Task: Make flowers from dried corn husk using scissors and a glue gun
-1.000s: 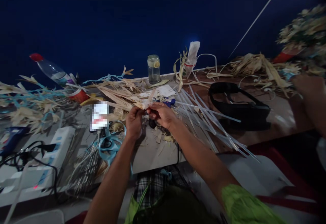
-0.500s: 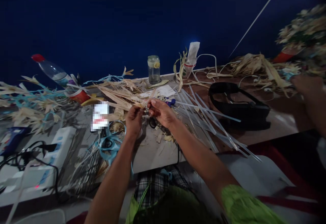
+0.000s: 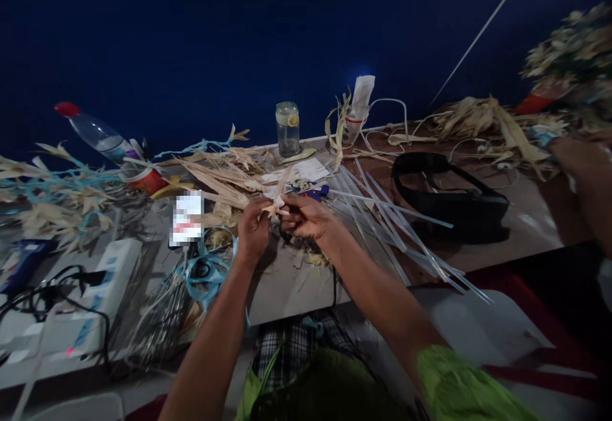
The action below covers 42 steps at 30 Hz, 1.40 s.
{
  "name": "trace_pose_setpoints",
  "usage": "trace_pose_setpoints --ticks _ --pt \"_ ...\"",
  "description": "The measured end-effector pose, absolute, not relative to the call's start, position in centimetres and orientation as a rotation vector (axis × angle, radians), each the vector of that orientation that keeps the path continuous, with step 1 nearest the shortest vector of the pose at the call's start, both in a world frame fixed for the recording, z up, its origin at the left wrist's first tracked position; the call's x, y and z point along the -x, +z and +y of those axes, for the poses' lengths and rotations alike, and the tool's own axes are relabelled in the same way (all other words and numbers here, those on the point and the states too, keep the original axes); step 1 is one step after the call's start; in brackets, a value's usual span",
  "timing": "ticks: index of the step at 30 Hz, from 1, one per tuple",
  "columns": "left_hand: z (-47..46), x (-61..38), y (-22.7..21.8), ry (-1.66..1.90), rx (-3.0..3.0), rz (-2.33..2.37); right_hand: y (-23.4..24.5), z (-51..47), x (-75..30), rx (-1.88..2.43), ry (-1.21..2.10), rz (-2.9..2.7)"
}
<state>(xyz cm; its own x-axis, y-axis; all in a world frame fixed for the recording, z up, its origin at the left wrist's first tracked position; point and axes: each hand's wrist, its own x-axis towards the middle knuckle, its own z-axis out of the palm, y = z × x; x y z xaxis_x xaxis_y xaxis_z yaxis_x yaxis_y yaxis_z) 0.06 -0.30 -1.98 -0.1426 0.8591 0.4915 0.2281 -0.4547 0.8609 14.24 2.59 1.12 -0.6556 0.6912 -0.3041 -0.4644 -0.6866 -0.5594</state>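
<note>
Pinching a small dried husk piece (image 3: 276, 206) between them, the left hand (image 3: 253, 229) and right hand (image 3: 310, 218) have fingertips closed on it, well in front of the glass jar (image 3: 287, 129); shaping seems underway, needing a steady grip.

Grey table (image 3: 287, 287) is crowded. Dried husk strips (image 3: 224, 178) fan across the middle, and long clear plastic sticks (image 3: 382, 217) spill off the near edge. At the back a glass jar (image 3: 287, 129) stands upright. A plastic bottle (image 3: 95, 132) lies tilted far left. A white power strip (image 3: 112, 268) sits near left, with blue ribbon (image 3: 205, 274) coiled beside it. A black strap (image 3: 449, 194) rests to the right.
</note>
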Motion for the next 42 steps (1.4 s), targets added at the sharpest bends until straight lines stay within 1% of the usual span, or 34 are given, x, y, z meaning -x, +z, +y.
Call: trace_pose_setpoints --ticks 4,8,10,14,19,29,42 --pt "-0.3 -0.1 -1.9 1.634 -1.64 1.277 1.6 2.5 -14.5 0.655 2.257 -0.606" --pt "-0.1 0.0 -2.0 1.667 -1.521 1.325 2.2 2.2 -14.5 0.645 2.107 -0.557" --pt "0.0 0.0 -2.1 1.689 -1.458 1.353 2.2 2.1 -14.5 0.658 2.088 -0.517" --pt "0.1 0.1 -2.3 1.751 -1.439 1.371 2.1 1.6 -14.1 0.695 2.159 -0.573" --pt "0.4 0.2 -2.6 1.799 -1.539 1.339 2.2 1.0 -13.7 0.63 2.193 -0.723" --pt "0.3 0.1 -2.5 1.774 -1.617 1.34 1.6 1.1 -13.9 0.599 2.267 -0.796" --pt "0.0 -0.3 -2.1 1.707 -1.6 1.433 2.0 0.7 -13.7 0.628 2.249 -0.882"
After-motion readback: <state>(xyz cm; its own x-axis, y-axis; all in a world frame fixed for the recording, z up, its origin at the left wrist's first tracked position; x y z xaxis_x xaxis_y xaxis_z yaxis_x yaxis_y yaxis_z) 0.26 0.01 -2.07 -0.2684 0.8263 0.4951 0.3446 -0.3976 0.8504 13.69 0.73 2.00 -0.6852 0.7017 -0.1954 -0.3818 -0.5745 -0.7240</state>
